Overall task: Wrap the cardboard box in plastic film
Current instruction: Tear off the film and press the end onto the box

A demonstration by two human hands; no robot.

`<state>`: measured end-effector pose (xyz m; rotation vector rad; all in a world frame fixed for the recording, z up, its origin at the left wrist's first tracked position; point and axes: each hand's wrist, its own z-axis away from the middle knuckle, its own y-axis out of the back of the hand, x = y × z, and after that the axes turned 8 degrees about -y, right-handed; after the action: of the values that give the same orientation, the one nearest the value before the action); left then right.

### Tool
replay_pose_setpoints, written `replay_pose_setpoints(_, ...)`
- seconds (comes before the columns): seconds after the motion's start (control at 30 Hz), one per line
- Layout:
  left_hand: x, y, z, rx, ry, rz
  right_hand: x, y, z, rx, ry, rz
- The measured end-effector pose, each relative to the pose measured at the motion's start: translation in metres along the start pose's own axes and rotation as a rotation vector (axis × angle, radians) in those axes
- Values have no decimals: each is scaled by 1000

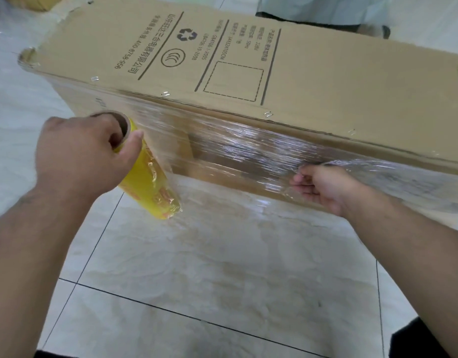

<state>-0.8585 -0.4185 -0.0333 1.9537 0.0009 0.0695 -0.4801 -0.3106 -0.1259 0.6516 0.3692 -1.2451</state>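
A long cardboard box (326, 81) with printed text lies on the tiled floor, its top face bare. Clear plastic film (238, 148) is stretched along its near side. My left hand (81, 161) grips the upper end of a yellow film roll (151, 187), thumb at the open cardboard core, the roll tilted down and to the right beside the box's left part. My right hand (323, 187) pinches a bunched strand of the film against the box's near side, right of centre.
Pale marble-look floor tiles (222, 267) with dark grout lines spread in front of the box. Another person's legs and a shoe (377, 29) stand behind the box at the top right. A second cardboard piece (34, 1) shows at the top left corner.
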Motion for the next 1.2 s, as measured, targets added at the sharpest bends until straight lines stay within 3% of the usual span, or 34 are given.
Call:
replay_pose_setpoints(0.13,20,12,-8,158,-36,118,-1,2,6,-2,-7,-2)
replay_pose_setpoints(0.2,63,2,-5,324,-148,267,0,3,10,-15,-4,-16)
replay_pose_setpoints(0.23,91,-12,0,304,-185,398,1,4,13,-25,0,-21)
replay_pose_setpoints(0.27,119,-32,6,198,-184,548,3,4,15,-34,2,-26)
replay_pose_setpoints(0.37,192,-97,19,-343,-19,928,6,1,18,-38,-20,-12)
replay_pose_setpoints(0.5,254,-163,23,-472,221,1397,12,2,22,-29,-38,20)
replay_pose_setpoints(0.6,280,-202,20,-495,291,1423,10,1,21,9,-29,57)
replay_pose_setpoints(0.73,279,-246,22,-653,200,1339,2,-1,21,18,-5,58)
replay_pose_setpoints(0.93,261,-293,67,-598,234,1181,-9,8,36,29,21,88)
replay_pose_setpoints(1.1,264,-300,84,-445,329,1265,-12,6,39,64,49,90)
replay_pose_setpoints(1.2,264,-302,97,-447,378,1361,-12,10,37,57,73,106)
